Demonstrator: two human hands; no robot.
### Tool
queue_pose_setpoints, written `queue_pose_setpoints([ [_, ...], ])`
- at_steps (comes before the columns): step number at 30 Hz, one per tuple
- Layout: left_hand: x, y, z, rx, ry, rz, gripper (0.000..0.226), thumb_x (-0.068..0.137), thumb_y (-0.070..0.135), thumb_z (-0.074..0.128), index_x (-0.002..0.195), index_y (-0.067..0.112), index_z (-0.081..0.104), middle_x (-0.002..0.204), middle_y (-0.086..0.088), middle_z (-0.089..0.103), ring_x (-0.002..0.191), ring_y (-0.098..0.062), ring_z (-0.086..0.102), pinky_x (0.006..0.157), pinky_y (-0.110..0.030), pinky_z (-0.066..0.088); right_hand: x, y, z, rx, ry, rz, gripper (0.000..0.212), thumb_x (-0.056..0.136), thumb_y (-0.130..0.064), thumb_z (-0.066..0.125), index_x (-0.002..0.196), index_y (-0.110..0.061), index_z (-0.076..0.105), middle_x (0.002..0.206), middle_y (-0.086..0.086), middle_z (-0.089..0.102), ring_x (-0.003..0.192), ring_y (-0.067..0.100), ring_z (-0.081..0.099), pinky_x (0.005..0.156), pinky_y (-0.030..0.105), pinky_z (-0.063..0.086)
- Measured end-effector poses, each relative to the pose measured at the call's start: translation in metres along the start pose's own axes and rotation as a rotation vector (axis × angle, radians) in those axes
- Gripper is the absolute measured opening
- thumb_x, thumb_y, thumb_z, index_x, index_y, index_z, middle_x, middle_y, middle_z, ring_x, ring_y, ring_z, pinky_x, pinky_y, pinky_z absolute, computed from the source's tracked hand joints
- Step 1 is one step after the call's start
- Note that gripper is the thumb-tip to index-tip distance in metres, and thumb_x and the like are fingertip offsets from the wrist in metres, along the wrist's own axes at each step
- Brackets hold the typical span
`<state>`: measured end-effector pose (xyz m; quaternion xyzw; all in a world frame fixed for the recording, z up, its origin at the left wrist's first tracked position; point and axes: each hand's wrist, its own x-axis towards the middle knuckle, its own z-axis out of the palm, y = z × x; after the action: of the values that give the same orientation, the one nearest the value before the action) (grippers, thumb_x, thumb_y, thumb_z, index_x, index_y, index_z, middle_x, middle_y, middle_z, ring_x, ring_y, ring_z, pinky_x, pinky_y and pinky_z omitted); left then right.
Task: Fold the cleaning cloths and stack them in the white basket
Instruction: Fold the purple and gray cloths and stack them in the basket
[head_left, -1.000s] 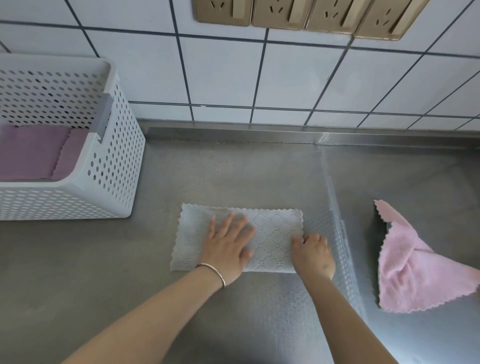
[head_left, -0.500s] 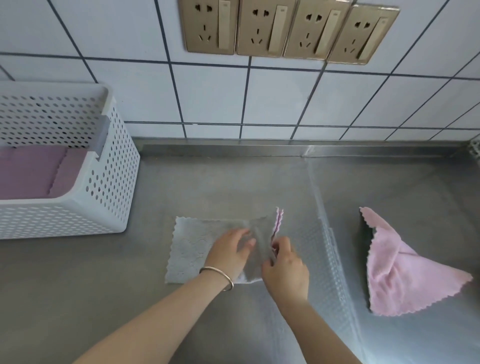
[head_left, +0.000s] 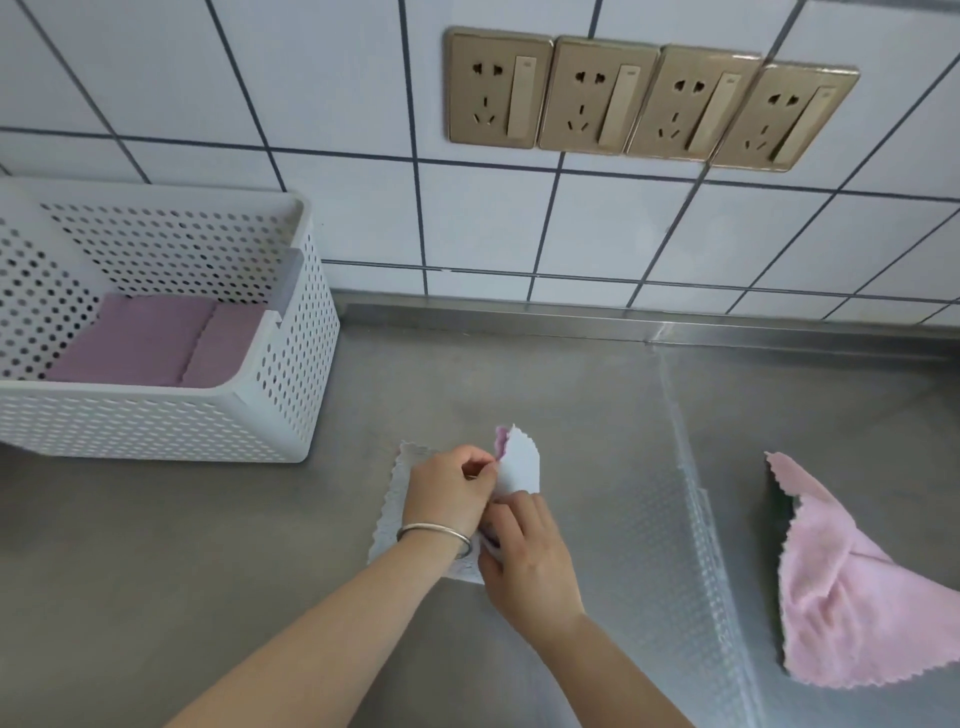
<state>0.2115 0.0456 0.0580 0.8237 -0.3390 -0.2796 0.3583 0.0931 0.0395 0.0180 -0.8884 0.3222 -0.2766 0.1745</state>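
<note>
A grey cleaning cloth (head_left: 519, 465) with zigzag edges lies on the steel counter in front of me, its right end lifted and folded over toward the left. My left hand (head_left: 449, 491) pinches the raised far corner of the flap. My right hand (head_left: 524, 551) grips the near edge of the same flap. Most of the cloth is hidden under both hands. The white perforated basket (head_left: 280, 395) stands at the left against the wall, with folded mauve cloths (head_left: 150, 345) lying flat inside. A crumpled pink cloth (head_left: 852, 587) lies on the counter at the right.
The steel counter (head_left: 156, 561) ends at a raised lip below a white tiled wall. A row of gold wall sockets (head_left: 644, 98) sits above. A seam with a dimpled strip (head_left: 696, 493) runs down the counter between the grey and pink cloths.
The grey cloth lay flat under my pressing hands; my right hand has since lifted its right end and carried it left, and my left hand has taken hold of the flap's corner.
</note>
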Motion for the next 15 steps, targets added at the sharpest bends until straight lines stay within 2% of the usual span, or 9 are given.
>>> queue_pose_setpoints([
  [2, 0.003, -0.010, -0.008, 0.007, 0.055, 0.004, 0.008, 0.081, 0.013, 0.063, 0.079, 0.014, 0.071, 0.078, 0.000, 0.073, 0.072, -0.012, 0.064, 0.074, -0.020, 0.048, -0.002, 0.000, 0.005, -0.004, -0.042, -0.003, 0.038, 0.068, -0.010, 0.050, 0.106, -0.017, 0.049, 0.105, 0.001, 0.051, 0.091, 0.020, 0.046, 0.080, 0.025, 0.042],
  [3, 0.006, -0.016, -0.010, -0.017, 0.061, -0.008, 0.007, 0.080, 0.012, 0.064, 0.077, 0.015, 0.070, 0.077, -0.001, 0.073, 0.071, -0.013, 0.066, 0.075, -0.022, 0.051, -0.003, 0.001, 0.009, 0.015, -0.065, 0.007, 0.043, 0.069, -0.010, 0.044, 0.112, -0.017, 0.049, 0.111, 0.001, 0.049, 0.097, 0.019, 0.046, 0.083, 0.024, 0.042],
  [4, 0.007, -0.021, -0.011, -0.056, 0.043, -0.040, 0.006, 0.079, 0.013, 0.065, 0.076, 0.016, 0.069, 0.076, -0.001, 0.072, 0.072, -0.014, 0.067, 0.075, -0.025, 0.052, -0.003, -0.001, 0.013, 0.051, -0.085, 0.030, 0.047, 0.069, -0.008, 0.037, 0.113, -0.018, 0.049, 0.113, -0.002, 0.047, 0.099, 0.016, 0.047, 0.082, 0.021, 0.043],
  [6, 0.009, -0.027, -0.006, -0.057, -0.057, -0.165, 0.003, 0.080, 0.022, 0.066, 0.081, 0.019, 0.065, 0.079, 0.002, 0.068, 0.078, -0.014, 0.064, 0.076, -0.022, 0.048, -0.005, -0.001, 0.023, 0.109, -0.113, 0.091, 0.046, 0.068, -0.008, 0.031, 0.107, -0.022, 0.052, 0.108, -0.008, 0.046, 0.093, 0.012, 0.053, 0.070, 0.016, 0.045],
  [9, 0.013, -0.035, 0.011, -0.090, -0.175, -0.352, 0.022, 0.076, 0.035, 0.070, 0.088, 0.019, 0.062, 0.089, 0.001, 0.068, 0.089, -0.018, 0.064, 0.084, -0.026, 0.049, -0.004, 0.000, 0.031, 0.126, -0.147, 0.166, 0.031, 0.070, -0.011, 0.034, 0.092, -0.024, 0.051, 0.095, -0.012, 0.045, 0.075, 0.010, 0.055, 0.056, 0.011, 0.036],
  [12, 0.020, -0.035, 0.015, -0.091, -0.222, -0.415, 0.013, 0.073, 0.032, 0.069, 0.075, 0.023, 0.060, 0.095, -0.005, 0.072, 0.093, -0.023, 0.066, 0.088, -0.034, 0.053, -0.003, 0.000, 0.035, 0.144, -0.138, 0.121, 0.022, 0.069, -0.009, 0.037, 0.084, -0.021, 0.048, 0.090, -0.009, 0.042, 0.071, 0.007, 0.046, 0.056, 0.010, 0.031],
  [14, 0.025, -0.035, 0.013, -0.034, -0.222, -0.397, 0.003, 0.077, 0.021, 0.065, 0.074, 0.019, 0.064, 0.096, -0.009, 0.072, 0.088, -0.021, 0.064, 0.085, -0.027, 0.051, -0.003, -0.003, 0.036, 0.175, -0.101, 0.099, 0.023, 0.070, -0.007, 0.040, 0.085, -0.022, 0.048, 0.094, -0.008, 0.044, 0.076, 0.008, 0.048, 0.059, 0.012, 0.038],
  [15, 0.028, -0.037, 0.012, -0.032, -0.208, -0.384, 0.005, 0.078, 0.017, 0.065, 0.081, 0.015, 0.068, 0.093, -0.010, 0.072, 0.082, -0.018, 0.061, 0.081, -0.025, 0.048, -0.002, -0.004, 0.036, 0.188, -0.081, 0.085, 0.026, 0.070, -0.006, 0.041, 0.089, -0.022, 0.049, 0.098, -0.008, 0.044, 0.081, 0.009, 0.049, 0.063, 0.013, 0.041],
])
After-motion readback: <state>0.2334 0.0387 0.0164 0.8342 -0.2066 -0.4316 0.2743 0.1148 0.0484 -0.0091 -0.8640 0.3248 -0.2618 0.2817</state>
